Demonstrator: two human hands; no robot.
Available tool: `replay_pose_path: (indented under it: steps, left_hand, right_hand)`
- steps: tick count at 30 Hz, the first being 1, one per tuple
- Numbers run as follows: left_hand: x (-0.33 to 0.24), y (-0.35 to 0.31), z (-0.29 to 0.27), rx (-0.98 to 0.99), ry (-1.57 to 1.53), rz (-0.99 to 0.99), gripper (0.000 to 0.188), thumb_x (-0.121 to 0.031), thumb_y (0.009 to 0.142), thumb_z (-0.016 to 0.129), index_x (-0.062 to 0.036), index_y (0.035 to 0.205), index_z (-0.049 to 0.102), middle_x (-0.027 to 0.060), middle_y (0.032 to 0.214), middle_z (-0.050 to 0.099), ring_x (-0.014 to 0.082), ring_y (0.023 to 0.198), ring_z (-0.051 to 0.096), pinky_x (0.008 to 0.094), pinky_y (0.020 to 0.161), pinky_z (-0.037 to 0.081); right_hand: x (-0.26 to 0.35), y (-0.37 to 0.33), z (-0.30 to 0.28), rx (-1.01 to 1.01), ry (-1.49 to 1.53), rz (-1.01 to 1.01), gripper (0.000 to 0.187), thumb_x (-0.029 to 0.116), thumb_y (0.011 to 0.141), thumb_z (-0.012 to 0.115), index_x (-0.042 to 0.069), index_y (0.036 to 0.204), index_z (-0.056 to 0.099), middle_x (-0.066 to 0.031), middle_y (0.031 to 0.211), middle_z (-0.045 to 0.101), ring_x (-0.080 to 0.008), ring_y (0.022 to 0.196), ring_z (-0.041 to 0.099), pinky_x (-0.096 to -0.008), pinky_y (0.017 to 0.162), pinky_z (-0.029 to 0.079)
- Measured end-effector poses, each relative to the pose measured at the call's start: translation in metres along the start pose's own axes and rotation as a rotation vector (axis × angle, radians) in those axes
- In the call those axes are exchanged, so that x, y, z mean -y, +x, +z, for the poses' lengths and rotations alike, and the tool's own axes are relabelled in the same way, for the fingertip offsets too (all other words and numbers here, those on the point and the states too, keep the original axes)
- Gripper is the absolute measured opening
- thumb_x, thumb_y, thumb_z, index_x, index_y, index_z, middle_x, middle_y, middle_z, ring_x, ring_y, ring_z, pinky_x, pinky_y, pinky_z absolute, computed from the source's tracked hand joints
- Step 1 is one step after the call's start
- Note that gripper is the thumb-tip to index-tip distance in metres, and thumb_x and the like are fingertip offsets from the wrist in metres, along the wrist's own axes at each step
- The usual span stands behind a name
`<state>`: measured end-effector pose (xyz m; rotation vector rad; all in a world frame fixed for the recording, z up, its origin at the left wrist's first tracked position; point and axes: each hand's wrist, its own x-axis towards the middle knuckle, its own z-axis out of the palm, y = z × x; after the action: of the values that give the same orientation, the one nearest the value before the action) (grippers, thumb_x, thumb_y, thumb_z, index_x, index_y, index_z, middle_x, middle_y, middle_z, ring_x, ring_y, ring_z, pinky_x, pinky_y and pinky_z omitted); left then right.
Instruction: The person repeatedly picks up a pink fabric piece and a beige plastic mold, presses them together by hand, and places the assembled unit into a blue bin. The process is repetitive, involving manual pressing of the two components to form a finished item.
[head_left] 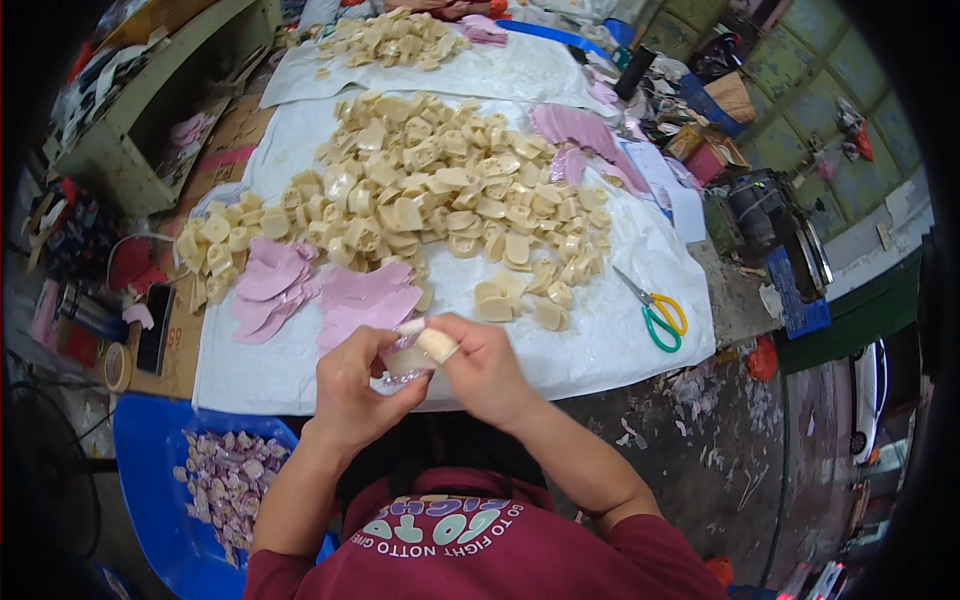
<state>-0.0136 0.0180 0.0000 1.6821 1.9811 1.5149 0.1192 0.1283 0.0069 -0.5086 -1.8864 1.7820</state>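
Observation:
My left hand [355, 385] and my right hand [485, 375] meet near the table's front edge, fingers closed round a small cream block, apparently a shoe heel [406, 361], with a shiny pink covering along its lower side. Pale wraps seem to sit on some fingertips. Just beyond my left hand lie stacked pink cover pieces [367, 303], with another pink stack [272, 285] to their left. A large heap of cream shoe heels [400, 190] spreads over the white cloth [580, 365]. Scissors [652, 310] with yellow and green handles lie to the right.
At lower left, a blue tub [150, 450] holds many pink-covered pieces [235, 480]. A phone [153, 330] and a tape roll [118, 367] lie on the left edge. More pink sheets [580, 135] and a second heap [390, 40] lie farther back. Machinery [765, 215] stands right.

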Motion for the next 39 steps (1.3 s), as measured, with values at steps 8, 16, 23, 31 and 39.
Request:
replay_pose_path:
  steps: [8, 16, 23, 31, 39]
  left_hand:
    - [0.001, 0.000, 0.024, -0.182, -0.035, -0.108, 0.039, -0.017, 0.066, 0.081, -0.0024, 0.091, 0.055, 0.0088, 0.066, 0.061, 0.0171, 0.051, 0.061, 0.0287, 0.047, 0.049]
    - [0.001, 0.002, 0.029, -0.179, 0.027, -0.097, 0.042, -0.020, 0.067, 0.082, -0.0027, 0.093, 0.054, 0.0097, 0.064, 0.061, 0.0206, 0.053, 0.063, 0.0303, 0.048, 0.049]
    - [0.000, 0.000, 0.021, -0.084, 0.010, -0.257, 0.040, -0.021, 0.068, 0.081, -0.0009, 0.091, 0.054, 0.0122, 0.070, 0.062, 0.0208, 0.059, 0.064, 0.0303, 0.053, 0.050]
    - [0.008, 0.010, -0.002, 0.101, -0.716, -0.431, 0.022, -0.006, 0.082, 0.069, 0.0000, 0.100, 0.058, -0.0001, 0.076, 0.058, 0.0052, 0.063, 0.052, 0.0206, 0.059, 0.044]
    - [-0.006, 0.002, 0.019, -0.195, -0.238, -0.046, 0.036, 0.001, 0.083, 0.065, -0.0020, 0.118, 0.059, -0.0016, 0.081, 0.055, 0.0045, 0.066, 0.050, 0.0199, 0.058, 0.042]
  right_hand:
    - [-0.002, 0.007, 0.008, -0.106, 0.085, -0.054, 0.022, 0.013, 0.097, 0.050, -0.002, 0.106, 0.063, 0.0009, 0.087, 0.062, -0.0047, 0.080, 0.053, -0.0225, 0.070, 0.045]
    - [-0.015, 0.007, 0.007, -0.194, -0.013, -0.063, 0.025, 0.013, 0.097, 0.047, -0.003, 0.111, 0.061, -0.0007, 0.089, 0.062, -0.0058, 0.080, 0.053, -0.0226, 0.070, 0.044]
    - [-0.020, 0.000, 0.008, -0.125, 0.135, 0.049, 0.030, 0.016, 0.097, 0.048, -0.003, 0.119, 0.057, -0.0015, 0.095, 0.063, -0.0085, 0.081, 0.056, -0.0227, 0.072, 0.045]
    - [-0.010, 0.009, -0.015, 0.115, -0.368, -0.291, 0.030, 0.008, 0.093, 0.049, -0.004, 0.120, 0.052, -0.0160, 0.096, 0.064, -0.0190, 0.079, 0.063, -0.0293, 0.071, 0.050]
    - [-0.014, -0.011, 0.008, -0.039, 0.269, 0.235, 0.038, 0.036, 0.099, 0.048, 0.001, 0.098, 0.063, -0.0071, 0.080, 0.067, -0.0110, 0.063, 0.062, -0.0233, 0.054, 0.049]
